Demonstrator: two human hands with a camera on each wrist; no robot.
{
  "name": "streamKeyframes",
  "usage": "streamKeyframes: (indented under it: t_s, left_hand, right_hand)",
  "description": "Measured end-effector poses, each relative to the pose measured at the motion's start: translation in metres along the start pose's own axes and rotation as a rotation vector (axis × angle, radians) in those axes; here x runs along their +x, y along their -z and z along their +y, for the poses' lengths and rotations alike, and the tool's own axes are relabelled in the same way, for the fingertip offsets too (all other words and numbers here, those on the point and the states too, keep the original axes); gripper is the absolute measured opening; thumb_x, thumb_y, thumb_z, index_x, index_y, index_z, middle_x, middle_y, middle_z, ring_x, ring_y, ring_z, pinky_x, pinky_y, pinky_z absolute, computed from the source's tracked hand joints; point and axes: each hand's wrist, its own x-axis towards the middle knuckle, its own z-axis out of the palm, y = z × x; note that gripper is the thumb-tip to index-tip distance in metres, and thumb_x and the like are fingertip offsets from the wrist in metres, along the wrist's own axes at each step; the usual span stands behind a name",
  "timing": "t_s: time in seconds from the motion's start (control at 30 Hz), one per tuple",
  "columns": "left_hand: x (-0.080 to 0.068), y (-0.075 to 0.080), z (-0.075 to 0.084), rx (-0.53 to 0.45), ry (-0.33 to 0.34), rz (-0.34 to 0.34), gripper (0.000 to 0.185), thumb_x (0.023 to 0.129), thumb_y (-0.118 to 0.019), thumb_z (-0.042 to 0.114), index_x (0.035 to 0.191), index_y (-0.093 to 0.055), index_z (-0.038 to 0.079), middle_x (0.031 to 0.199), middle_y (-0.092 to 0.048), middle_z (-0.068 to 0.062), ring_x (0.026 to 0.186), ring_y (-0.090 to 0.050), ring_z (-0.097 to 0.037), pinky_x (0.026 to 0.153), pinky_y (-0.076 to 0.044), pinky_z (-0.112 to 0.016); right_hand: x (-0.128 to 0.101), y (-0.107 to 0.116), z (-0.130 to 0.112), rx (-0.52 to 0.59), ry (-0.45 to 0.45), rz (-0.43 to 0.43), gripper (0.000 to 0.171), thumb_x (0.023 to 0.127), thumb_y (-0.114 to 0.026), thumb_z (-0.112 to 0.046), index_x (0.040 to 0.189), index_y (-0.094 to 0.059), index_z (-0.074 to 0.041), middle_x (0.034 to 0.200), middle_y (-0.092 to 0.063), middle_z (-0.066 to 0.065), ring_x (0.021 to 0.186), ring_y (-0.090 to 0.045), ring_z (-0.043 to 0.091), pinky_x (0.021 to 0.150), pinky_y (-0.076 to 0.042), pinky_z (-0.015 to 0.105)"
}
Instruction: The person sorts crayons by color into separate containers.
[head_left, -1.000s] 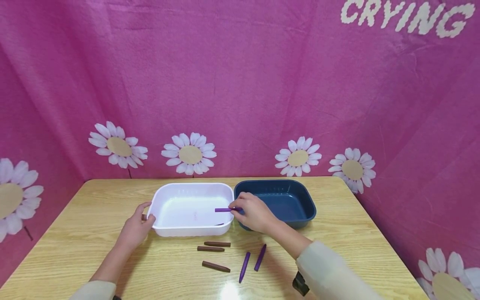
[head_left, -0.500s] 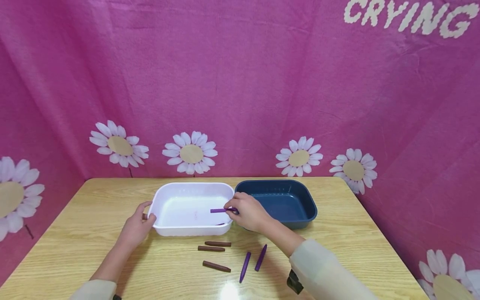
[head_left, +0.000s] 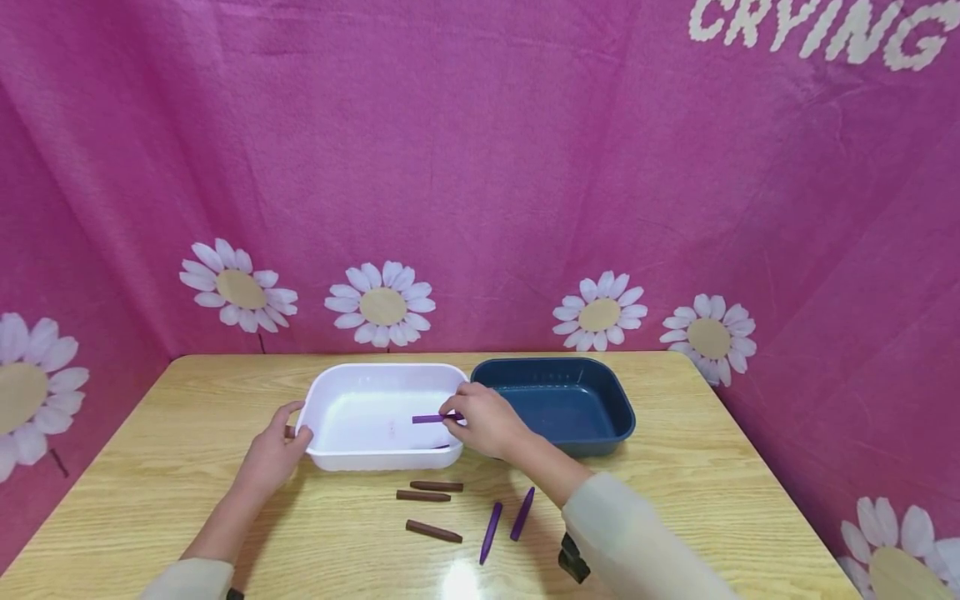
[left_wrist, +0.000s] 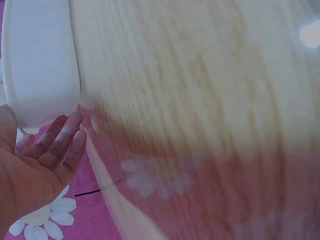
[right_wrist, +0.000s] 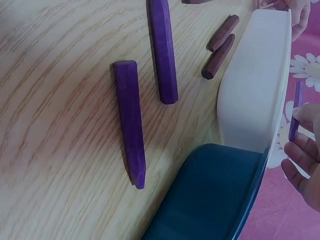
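Observation:
A purple crayon (head_left: pixel 426 419) is pinched between the thumb and fingers of my right hand (head_left: pixel 483 419), over the right end of the white plastic tray (head_left: pixel 360 461). The right wrist view shows the same crayon (right_wrist: pixel 296 112) pointing up from the right hand (right_wrist: pixel 306 150). My left hand (head_left: pixel 273 454) holds the tray's left end, thumb at the rim; in the left wrist view its fingers (left_wrist: pixel 55 145) lie along the outer wall. Inside the tray, mostly hidden by the near wall, shows a dark sliver (head_left: pixel 441 447).
A dark blue tray (head_left: pixel 628 421) stands right beside the white one. Before them on the wooden table (head_left: pixel 667 517) lie brown crayons (head_left: pixel 433 532) and two purple crayons (head_left: pixel 491 533), (head_left: pixel 522 514). A pink cloth with daisies (head_left: pixel 480 208) hangs behind.
My right hand has moved a little left with the purple crayon, further over the white tray. The left hand has stayed at the tray's left end.

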Motion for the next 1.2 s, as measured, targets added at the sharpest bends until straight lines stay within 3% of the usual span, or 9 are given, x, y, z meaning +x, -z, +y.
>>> streamKeyframes:
  t_s: [0.53, 1.2]
  left_hand:
    - [0.0030, 0.0012, -0.0004, 0.002, 0.003, -0.008, 0.057, 0.094, -0.040, 0.026, 0.143, -0.024, 0.001, 0.109, -0.058, -0.029, 0.080, -0.058, -0.025, 0.060, -0.043, -0.027]
    - [0.0023, 0.0000, -0.0019, 0.011, -0.008, 0.007, 0.056, 0.094, -0.041, 0.025, 0.142, -0.025, 0.001, 0.108, -0.058, -0.028, 0.082, -0.058, -0.026, 0.062, -0.044, -0.028]
  right_hand:
    - [0.0075, -0.0092, -0.0061, 0.001, -0.064, -0.061, 0.017, 0.086, -0.065, -0.024, 0.098, -0.073, -0.015, 0.086, -0.061, 0.001, 0.079, -0.054, 0.013, 0.069, -0.045, 0.026]
    - [-0.0005, -0.0015, 0.0007, 0.055, -0.110, -0.080, 0.019, 0.086, -0.065, -0.024, 0.099, -0.073, -0.012, 0.095, -0.065, 0.006, 0.085, -0.054, 0.017, 0.074, -0.047, 0.031]
